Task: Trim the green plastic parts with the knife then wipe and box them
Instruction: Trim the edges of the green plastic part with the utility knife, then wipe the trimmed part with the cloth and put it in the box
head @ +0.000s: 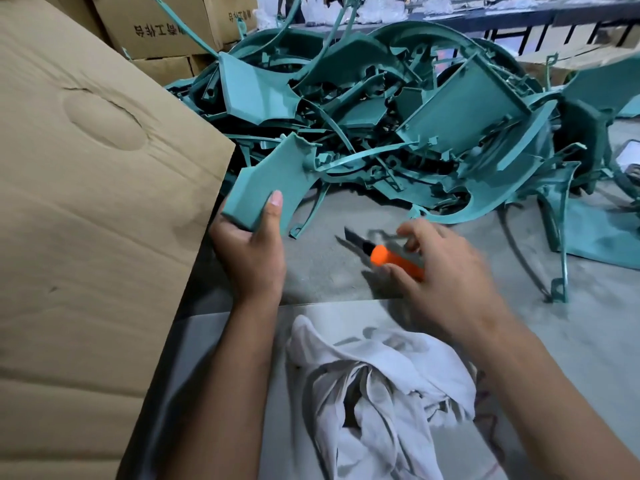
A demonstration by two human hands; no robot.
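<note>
The left hand (247, 252) is gripping a green part (273, 183) by its near end, lifting it off the tabletop (329, 275). Just right of it, the right hand (446, 271) is clasping an orange knife (391, 258), blade pointing leftward. A white rag (377, 379) is lying below both hands, a cardboard box (86, 202) standing left.

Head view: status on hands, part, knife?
Left hand holds green part. Right hand grips orange knife, blade out. Rag near, untouched. Nothing in the way.
</note>
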